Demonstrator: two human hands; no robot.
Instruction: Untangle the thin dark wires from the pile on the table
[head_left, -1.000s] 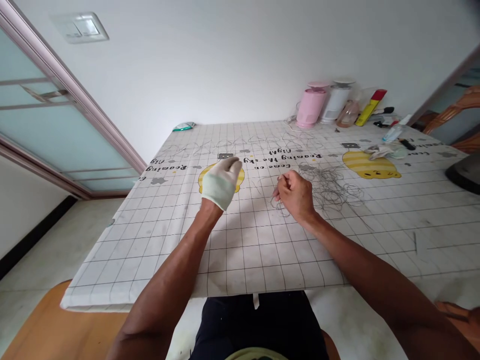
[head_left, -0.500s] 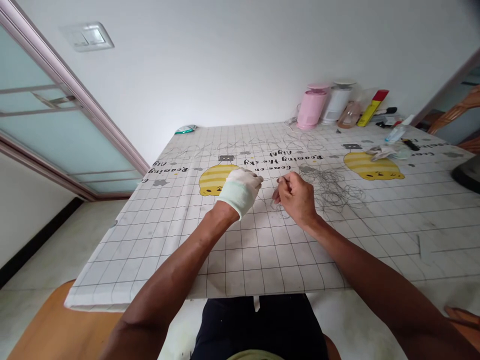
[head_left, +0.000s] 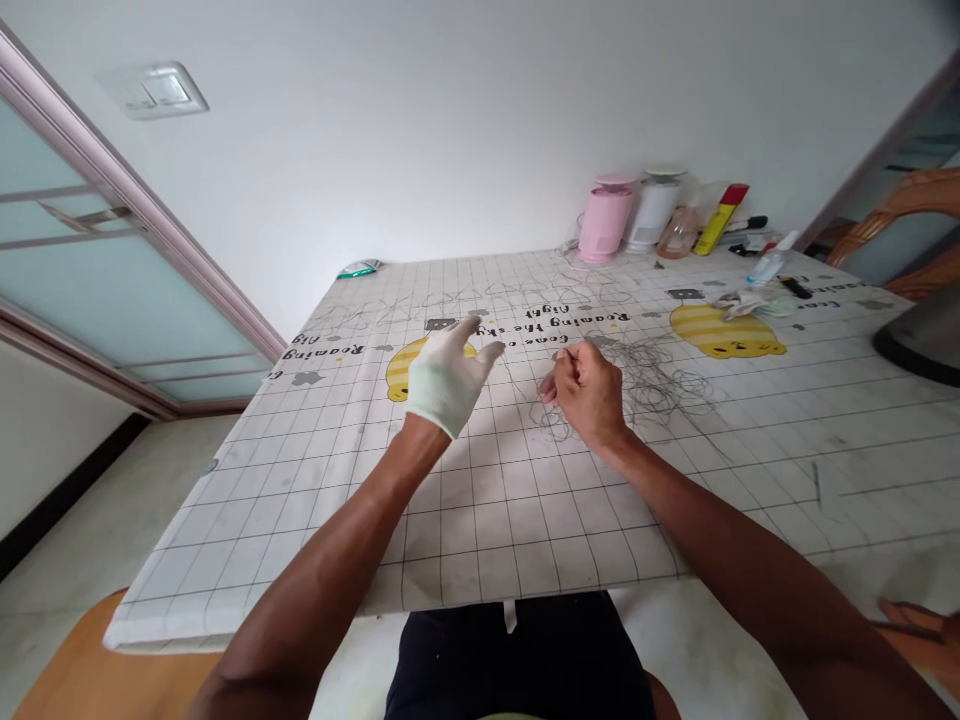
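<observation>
My left hand [head_left: 451, 372], in a white glove with a pale green cuff, hovers over the cloth with thumb and fingers spread. A thin strand runs from near its thumb toward my right hand. My bare right hand [head_left: 589, 390] is closed in a pinch on the thin dark strand; the fingertips partly hide it. The tangle of thin dark strand [head_left: 664, 380], perhaps wire or thread, lies in loops to the right of that hand and under it. Fainter loops of strand [head_left: 420, 292] stretch across the far side of the tablecloth.
A checked tablecloth [head_left: 480, 540] covers the table. At the back right stand a pink device [head_left: 606, 222], a white device [head_left: 654, 212], a yellow and red box [head_left: 721, 220] and a clear bottle [head_left: 772, 258]. A crumpled cloth [head_left: 750, 300] lies near a dark-based object [head_left: 922, 335]. A green packet [head_left: 360, 268] is back left.
My left hand has moved left, away from the right hand, and its fingers have spread apart. The right hand keeps its pinch in nearly the same place. The view has shifted slightly.
</observation>
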